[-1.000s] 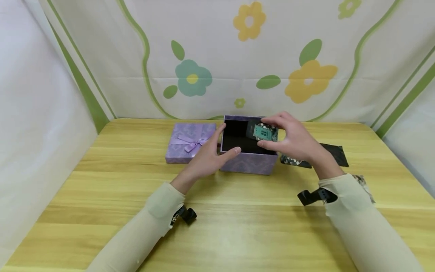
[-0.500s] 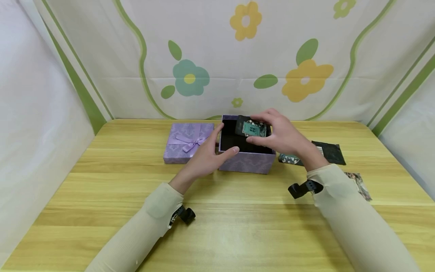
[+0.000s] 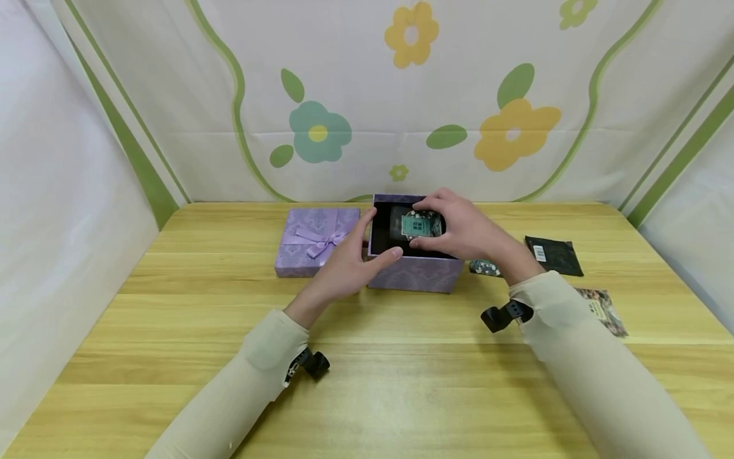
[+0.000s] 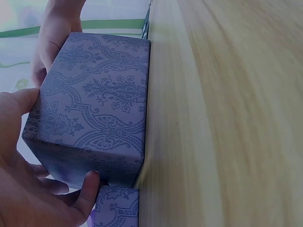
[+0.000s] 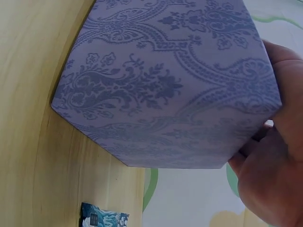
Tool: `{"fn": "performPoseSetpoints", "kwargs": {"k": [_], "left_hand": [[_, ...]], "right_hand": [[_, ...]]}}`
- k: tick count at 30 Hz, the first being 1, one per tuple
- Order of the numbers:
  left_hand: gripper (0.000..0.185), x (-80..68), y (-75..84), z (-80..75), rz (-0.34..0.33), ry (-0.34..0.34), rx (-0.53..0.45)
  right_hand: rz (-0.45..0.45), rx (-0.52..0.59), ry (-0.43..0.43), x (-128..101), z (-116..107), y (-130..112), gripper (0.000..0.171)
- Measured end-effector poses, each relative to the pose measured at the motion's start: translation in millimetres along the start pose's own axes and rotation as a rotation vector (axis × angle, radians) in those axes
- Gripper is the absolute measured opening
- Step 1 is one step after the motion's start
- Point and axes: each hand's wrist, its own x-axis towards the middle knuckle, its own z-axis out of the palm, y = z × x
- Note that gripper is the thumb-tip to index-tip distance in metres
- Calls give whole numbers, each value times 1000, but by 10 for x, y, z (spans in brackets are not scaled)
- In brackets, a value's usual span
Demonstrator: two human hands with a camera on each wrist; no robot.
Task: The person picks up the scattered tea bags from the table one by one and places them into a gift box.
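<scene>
An open purple patterned box with a black inside stands at the far middle of the table. My left hand holds its left end, thumb over the front rim and fingers along the side. Over the box's opening, my right hand pinches a small black packet with a teal label between thumb and fingers. The packet lies nearly flat, label up, within the rim. In the right wrist view the box wall hides the packet and the fingertips.
Left of the box lies its purple lid with a ribbon bow. To the right are a black packet with a white barcode label, a dark patterned packet partly behind my right wrist, and a floral packet. A patterned curtain hangs behind.
My right hand has carried the teal-labelled packet leftward from the box's right end toward its middle, and a little lower. The left hand keeps its place on the box.
</scene>
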Motion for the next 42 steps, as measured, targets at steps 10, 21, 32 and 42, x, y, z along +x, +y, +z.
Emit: {"fn": "performPoseSetpoints", "kwargs": {"k": [10,21,32,42], "left_hand": [[97,-28,23,1,5,2,3],[97,-40,26,-16,-1,-4,-8],[98,-41,31,-19,10,-1,-2],[99,-64,9,-48,-1,16,3]], "right_hand": [[4,-111,-100,38,53,-51,67],[3,-148,-116,63,64,-64,71],[-33,80,150,-98,35,24,62],[3,146,271,-323,-75,183,56]]}}
